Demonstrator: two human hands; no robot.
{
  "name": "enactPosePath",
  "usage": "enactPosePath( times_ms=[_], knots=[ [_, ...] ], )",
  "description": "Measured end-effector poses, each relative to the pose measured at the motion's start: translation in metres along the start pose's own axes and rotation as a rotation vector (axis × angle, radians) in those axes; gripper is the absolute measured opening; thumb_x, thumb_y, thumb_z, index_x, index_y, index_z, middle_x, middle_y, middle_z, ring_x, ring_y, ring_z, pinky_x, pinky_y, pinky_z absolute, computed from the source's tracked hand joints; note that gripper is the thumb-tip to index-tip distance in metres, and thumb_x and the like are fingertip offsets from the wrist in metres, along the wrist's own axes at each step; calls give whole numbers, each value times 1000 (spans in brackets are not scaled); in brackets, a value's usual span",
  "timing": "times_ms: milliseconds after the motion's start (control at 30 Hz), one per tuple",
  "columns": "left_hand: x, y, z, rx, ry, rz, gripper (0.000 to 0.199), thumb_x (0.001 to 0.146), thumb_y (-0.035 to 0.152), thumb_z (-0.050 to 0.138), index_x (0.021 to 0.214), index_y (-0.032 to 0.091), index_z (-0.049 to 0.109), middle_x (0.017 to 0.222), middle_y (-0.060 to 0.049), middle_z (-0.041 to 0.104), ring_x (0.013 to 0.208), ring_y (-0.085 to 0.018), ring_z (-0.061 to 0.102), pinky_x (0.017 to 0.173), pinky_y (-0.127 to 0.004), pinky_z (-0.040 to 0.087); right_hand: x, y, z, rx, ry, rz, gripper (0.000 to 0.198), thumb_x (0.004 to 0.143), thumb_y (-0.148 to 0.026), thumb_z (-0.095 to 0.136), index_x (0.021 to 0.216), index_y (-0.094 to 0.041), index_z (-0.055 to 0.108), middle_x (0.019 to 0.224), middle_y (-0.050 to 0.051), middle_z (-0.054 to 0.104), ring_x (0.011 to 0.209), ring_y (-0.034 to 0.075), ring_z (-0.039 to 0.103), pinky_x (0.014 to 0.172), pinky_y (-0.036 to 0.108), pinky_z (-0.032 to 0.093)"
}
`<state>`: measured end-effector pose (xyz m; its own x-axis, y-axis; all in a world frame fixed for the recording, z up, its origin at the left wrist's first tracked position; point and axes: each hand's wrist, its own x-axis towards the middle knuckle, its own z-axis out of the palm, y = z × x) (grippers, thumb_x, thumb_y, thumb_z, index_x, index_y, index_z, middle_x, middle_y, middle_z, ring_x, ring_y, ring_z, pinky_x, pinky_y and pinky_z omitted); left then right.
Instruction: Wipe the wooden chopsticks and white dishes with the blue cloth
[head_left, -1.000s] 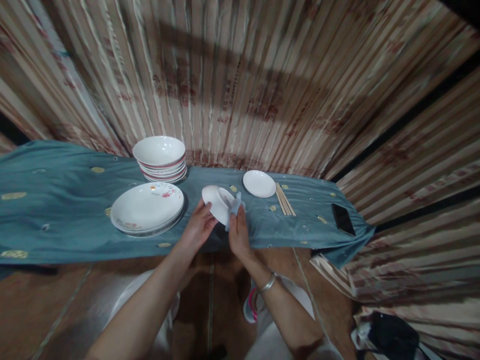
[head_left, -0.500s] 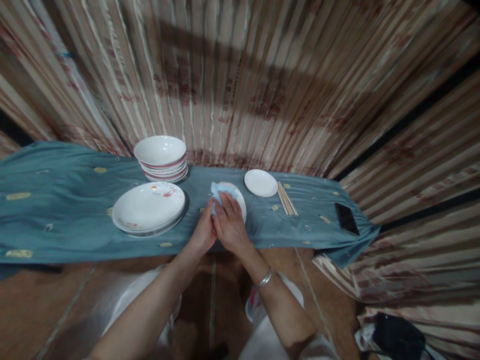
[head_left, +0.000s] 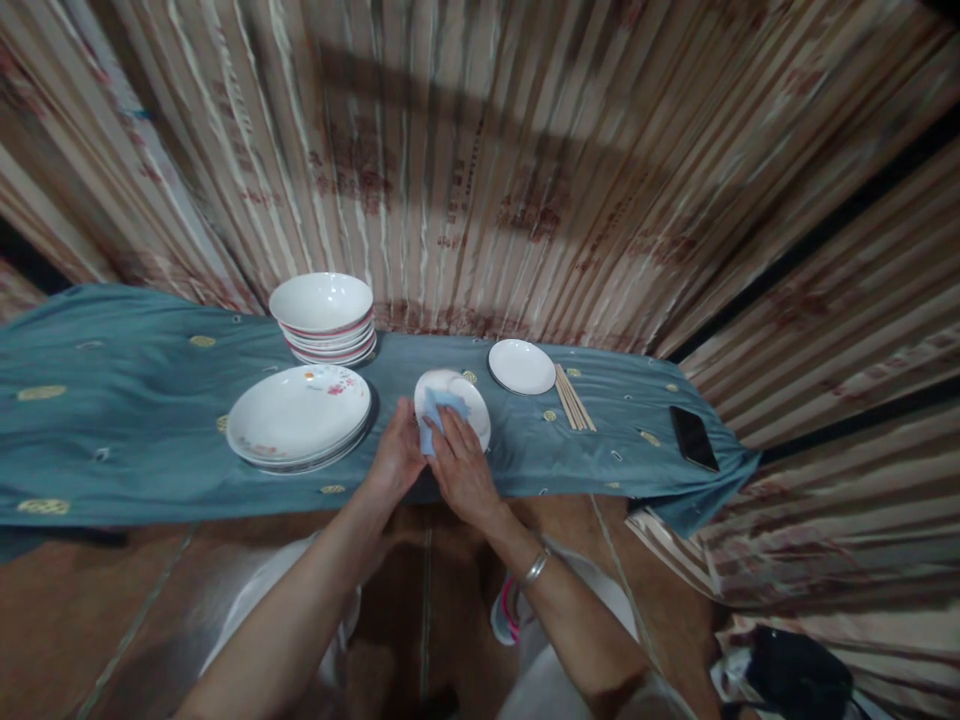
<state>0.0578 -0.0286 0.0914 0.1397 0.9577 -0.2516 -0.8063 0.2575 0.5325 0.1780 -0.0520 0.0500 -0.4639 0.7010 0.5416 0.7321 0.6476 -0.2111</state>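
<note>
A small white plate (head_left: 478, 408) is held above the near part of the cloth-covered table. At its left edge, my left hand (head_left: 399, 448) grips the rim, with some fingers hidden beneath the plate. Over the plate's face, my right hand (head_left: 463, 465) presses a light blue cloth (head_left: 442, 405) with its fingers. Left of my hands lies a stack of large oval plates (head_left: 296, 415) with a floral pattern. Behind those stands a stack of white bowls (head_left: 322, 305) with red bands.
Another small white plate (head_left: 523, 366) lies to the right, with several wooden chopsticks (head_left: 574, 398) beside it. A black phone (head_left: 693, 437) rests near the right end of the blue-green tablecloth (head_left: 150, 410). Striped curtains (head_left: 465, 180) hang behind the table. A dark bag (head_left: 799, 675) sits at lower right.
The small plate now shows more of its face, tilted toward me. My left hand has moved left to its rim, and the right hand with the cloth has slid slightly nearer.
</note>
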Motion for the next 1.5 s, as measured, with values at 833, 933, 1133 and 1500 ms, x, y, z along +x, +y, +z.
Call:
enactPosePath(
  times_ms=[833, 933, 1133, 1500],
  knots=[
    [2, -7, -9, 230, 21, 118, 48, 59, 14, 77, 106, 15, 63, 87, -7, 73, 80, -23, 67, 71, -36, 55, -42, 34, 28, 297, 118, 519, 60, 97, -41, 25, 147, -9, 16, 153, 18, 18, 142, 24, 15, 113, 48, 25],
    [-2, -8, -3, 240, 10, 118, 46, 60, 13, 77, 103, 15, 64, 89, -7, 73, 83, -23, 67, 74, -36, 55, -30, 47, 31, 307, 149, 587, 60, 96, -45, 22, 143, -9, 27, 149, 18, 30, 140, 23, 23, 111, 46, 28],
    [-10, -12, 5, 295, -58, 129, 47, 61, 16, 76, 107, 18, 64, 98, -7, 72, 91, -24, 65, 76, -35, 55, -3, 71, 27, 363, 261, 559, 55, 96, -46, 22, 138, -14, 39, 140, 14, 46, 135, 20, 35, 109, 42, 31],
    [-15, -15, 8, 367, -108, 101, 53, 65, 20, 74, 116, 19, 58, 90, -4, 71, 86, -22, 65, 73, -33, 54, 37, 63, -6, 446, 217, 431, 54, 97, -43, 24, 135, -12, 44, 141, 13, 44, 136, 19, 34, 113, 40, 27]
  ],
)
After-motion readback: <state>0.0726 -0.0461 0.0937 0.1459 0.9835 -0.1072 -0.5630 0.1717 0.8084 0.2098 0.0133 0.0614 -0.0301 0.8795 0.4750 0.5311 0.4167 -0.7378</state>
